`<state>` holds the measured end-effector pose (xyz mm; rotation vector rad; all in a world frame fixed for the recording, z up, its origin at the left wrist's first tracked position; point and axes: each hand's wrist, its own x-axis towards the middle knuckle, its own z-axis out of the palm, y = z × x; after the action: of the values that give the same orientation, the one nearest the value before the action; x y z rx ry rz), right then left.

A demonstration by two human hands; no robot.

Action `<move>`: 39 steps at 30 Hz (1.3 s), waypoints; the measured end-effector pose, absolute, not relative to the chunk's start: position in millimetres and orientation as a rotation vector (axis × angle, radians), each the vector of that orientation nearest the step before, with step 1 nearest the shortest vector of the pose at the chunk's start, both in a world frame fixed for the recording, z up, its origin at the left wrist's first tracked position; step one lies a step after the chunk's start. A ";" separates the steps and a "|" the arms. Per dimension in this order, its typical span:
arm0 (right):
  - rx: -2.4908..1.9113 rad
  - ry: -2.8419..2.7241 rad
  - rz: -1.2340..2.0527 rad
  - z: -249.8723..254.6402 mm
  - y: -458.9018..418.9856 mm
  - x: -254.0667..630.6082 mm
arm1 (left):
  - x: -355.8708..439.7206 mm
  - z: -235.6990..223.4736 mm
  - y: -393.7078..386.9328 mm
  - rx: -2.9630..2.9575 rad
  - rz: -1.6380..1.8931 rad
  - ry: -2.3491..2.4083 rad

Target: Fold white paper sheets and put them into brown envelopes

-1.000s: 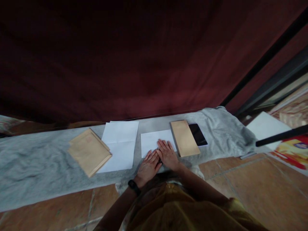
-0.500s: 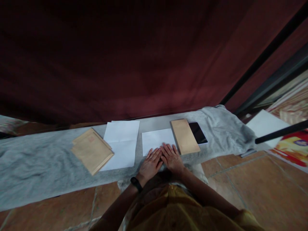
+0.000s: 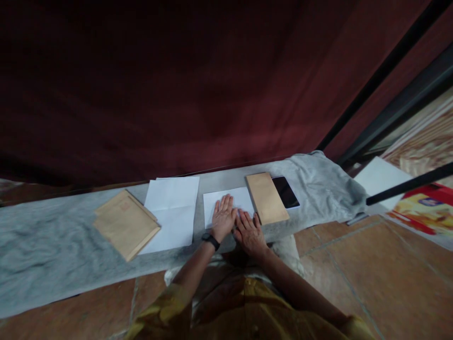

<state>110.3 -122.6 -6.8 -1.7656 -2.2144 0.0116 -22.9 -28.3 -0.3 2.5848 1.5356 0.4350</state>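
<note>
My left hand lies flat, fingers stretched, on a small folded white sheet on the grey cloth. My right hand rests flat just beside it at the sheet's near edge, fingers spread. A black band sits on my left wrist. A brown envelope lies right of the sheet, touching it, with a black phone beyond. Left of the sheet lies a larger creased white paper, and a stack of brown envelopes overlaps its left edge.
A dark red curtain hangs behind the cloth. Brown floor tiles spread to the right. A black bar crosses above white paper and a red and yellow printed sheet at far right.
My left hand has slid forward onto the folded white sheet. My right hand stayed near the sheet's near edge. The view shifted slightly.
</note>
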 end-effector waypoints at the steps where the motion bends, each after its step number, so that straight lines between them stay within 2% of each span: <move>1: -1.765 -2.215 0.012 -6.4 -123.7 110.5 | -25.6 -1.3 -21.4 2.572 0.442 1.580; 7: -1.841 -2.101 0.048 -4.8 -114.4 106.7 | -53.1 -11.3 -12.8 2.476 0.469 1.820; 13: -1.853 -2.094 0.107 -0.7 -43.6 95.3 | -53.5 -14.4 -15.1 2.456 0.477 1.867; 18: -1.953 -1.995 0.007 -11.9 -12.7 96.8 | -53.2 -14.1 -13.6 2.422 0.491 1.881; 32: -1.934 -1.843 -0.066 -19.0 -13.3 99.8 | -50.3 -16.5 -14.4 2.277 0.713 2.077; 39: -1.791 -2.097 -0.030 -17.4 -56.8 100.6 | -49.7 -12.6 -14.8 2.238 0.640 2.101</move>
<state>100.6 -56.8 -17.4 -1.7909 -2.0971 -0.0300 -49.7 -14.8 -12.6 2.2376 2.1009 0.6399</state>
